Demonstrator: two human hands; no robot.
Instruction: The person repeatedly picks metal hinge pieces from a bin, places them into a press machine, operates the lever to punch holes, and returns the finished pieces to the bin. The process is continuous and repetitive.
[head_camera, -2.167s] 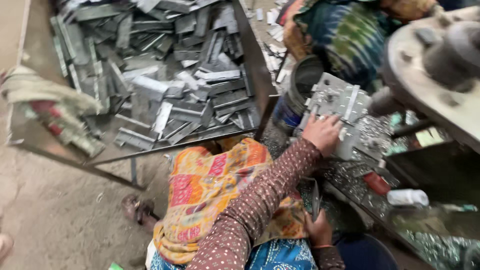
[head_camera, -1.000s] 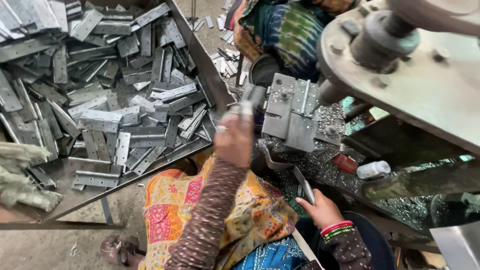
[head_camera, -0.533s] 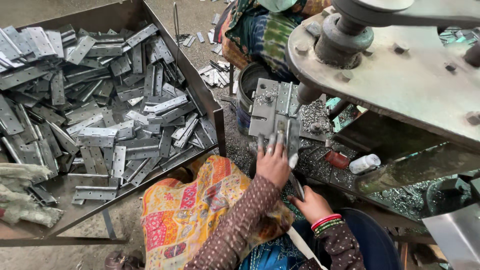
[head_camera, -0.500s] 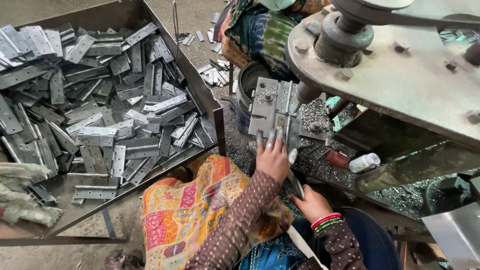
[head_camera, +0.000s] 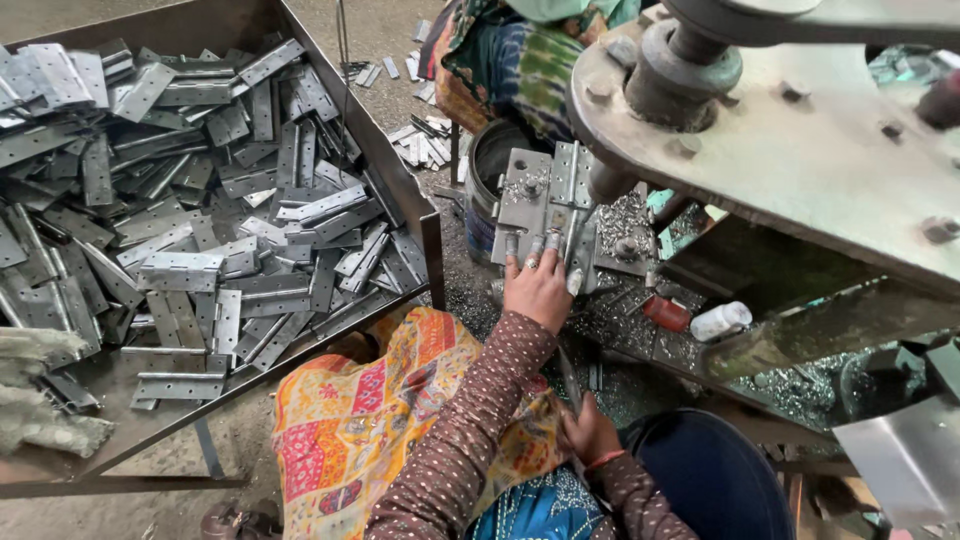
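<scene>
While the left hand (head_camera: 538, 287) presses spread fingers on the hinge plate (head_camera: 548, 205) lying on the press bed, that stiff, heavy, sharp-edged steel seems best gripped by its long edges.

We wear long brown sleeves sprinkled with small pale dots on both arms. Our right hand (head_camera: 590, 432) carries a thin red-orange bangle at the wrist; our left hand (head_camera: 537, 288) shows light-painted nails. A patchwork cloth of orange, yellow and pink drapes our lap.
</scene>
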